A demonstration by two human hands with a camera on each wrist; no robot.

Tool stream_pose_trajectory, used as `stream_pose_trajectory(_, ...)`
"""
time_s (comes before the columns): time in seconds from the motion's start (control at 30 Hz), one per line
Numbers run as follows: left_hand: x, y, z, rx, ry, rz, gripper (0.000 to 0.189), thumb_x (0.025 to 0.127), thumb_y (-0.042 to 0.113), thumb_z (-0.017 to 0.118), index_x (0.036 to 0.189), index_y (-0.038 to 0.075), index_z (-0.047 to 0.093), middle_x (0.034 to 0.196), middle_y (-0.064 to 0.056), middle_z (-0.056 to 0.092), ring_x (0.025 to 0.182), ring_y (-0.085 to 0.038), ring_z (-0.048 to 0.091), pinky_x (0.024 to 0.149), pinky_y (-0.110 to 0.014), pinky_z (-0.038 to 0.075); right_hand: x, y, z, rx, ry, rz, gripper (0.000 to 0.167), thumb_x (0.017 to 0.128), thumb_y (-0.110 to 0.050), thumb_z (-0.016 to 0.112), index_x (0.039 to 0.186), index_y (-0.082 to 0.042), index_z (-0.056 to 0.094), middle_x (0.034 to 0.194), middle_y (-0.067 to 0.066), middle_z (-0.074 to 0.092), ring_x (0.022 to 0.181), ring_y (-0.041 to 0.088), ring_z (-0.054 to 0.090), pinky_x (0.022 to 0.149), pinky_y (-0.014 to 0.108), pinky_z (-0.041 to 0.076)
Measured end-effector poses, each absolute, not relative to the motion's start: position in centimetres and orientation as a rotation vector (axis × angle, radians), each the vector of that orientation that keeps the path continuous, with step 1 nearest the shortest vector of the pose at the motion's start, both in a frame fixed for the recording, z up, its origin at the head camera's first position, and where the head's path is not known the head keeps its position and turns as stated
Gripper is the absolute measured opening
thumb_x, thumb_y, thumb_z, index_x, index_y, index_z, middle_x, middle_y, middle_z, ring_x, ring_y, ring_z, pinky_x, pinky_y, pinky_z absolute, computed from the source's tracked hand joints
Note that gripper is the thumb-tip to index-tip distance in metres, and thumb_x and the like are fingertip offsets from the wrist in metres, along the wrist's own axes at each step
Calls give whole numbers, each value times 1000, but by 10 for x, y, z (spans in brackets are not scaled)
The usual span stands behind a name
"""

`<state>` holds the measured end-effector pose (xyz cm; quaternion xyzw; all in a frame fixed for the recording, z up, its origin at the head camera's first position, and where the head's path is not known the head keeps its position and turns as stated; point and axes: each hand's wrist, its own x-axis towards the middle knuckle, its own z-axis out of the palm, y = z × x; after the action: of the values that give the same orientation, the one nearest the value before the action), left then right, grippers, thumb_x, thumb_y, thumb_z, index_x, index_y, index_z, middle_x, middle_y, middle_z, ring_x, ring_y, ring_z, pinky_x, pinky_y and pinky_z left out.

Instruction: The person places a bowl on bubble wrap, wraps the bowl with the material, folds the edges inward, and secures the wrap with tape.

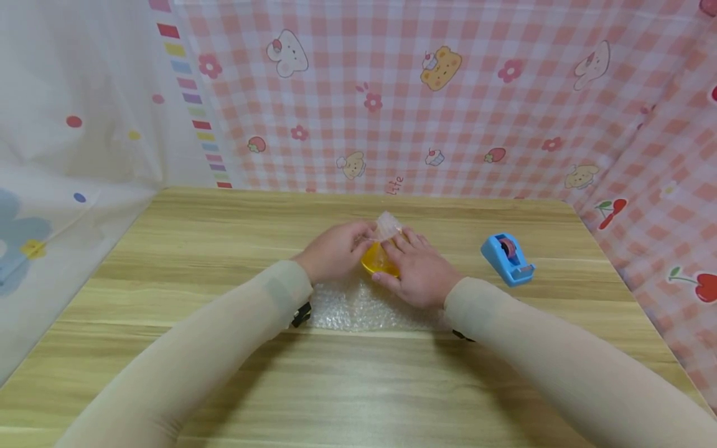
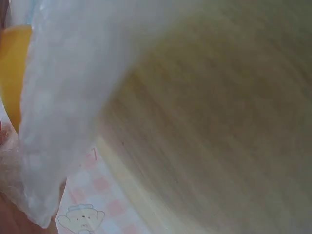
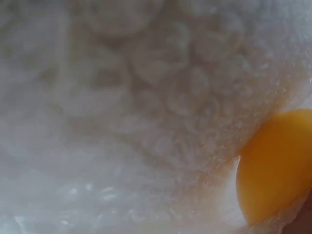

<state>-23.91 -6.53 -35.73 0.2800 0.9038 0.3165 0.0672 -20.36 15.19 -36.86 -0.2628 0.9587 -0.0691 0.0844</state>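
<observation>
A sheet of clear bubble wrap (image 1: 358,308) lies on the table, partly folded over a smooth, rounded yellow object (image 1: 371,261) that looks like a bowl. At its left side my left hand (image 1: 336,249) pinches a raised edge of the wrap between thumb and fingers. My right hand (image 1: 420,270) rests with fingers spread on the wrapped right side of the yellow object. A loose wrap end (image 1: 388,225) sticks up between the hands. In the right wrist view, bubble wrap (image 3: 146,107) fills most of the picture, with the yellow object (image 3: 275,165) at lower right.
A blue tape dispenser (image 1: 510,260) with a pinkish roll stands to the right of the hands. The wood-grain table (image 1: 347,386) ends at a pink checked cloth (image 1: 347,112) behind, and more printed cloth hangs at both sides.
</observation>
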Motion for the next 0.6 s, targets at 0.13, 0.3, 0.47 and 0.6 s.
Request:
stream_pose_trajectory(0.13,-238,-63,-357,879,2727,886,27,110,22,54,128,6,65,161,-10,51,147,-32,51,125,-47,39,-204,158,-367,-820,2864,-326,85,107,-63,42,166,-2,28,175,18,17,163,44,10,133,58,13)
stream_pose_trajectory(0.3,-237,-59,-357,923,2741,781,29,110,24,55,131,7,65,162,-11,50,152,-31,46,128,-46,35,-200,170,-360,-781,2884,-421,81,106,-58,52,158,3,42,172,23,25,162,45,17,131,59,21)
stream_pose_trajectory(0.47,-236,-58,-357,939,2760,689,31,110,31,56,131,9,64,164,-8,47,153,-29,44,128,-45,34,-196,177,-355,-674,2909,-412,90,102,-60,58,162,2,34,173,23,24,162,42,20,130,57,22)
stream_pose_trajectory(0.6,-236,-56,-357,955,2770,620,36,109,38,57,130,11,65,166,-6,45,155,-28,41,129,-45,33,-195,178,-356,-618,2880,-394,98,100,-65,58,165,1,27,174,23,20,162,42,19,130,57,22)
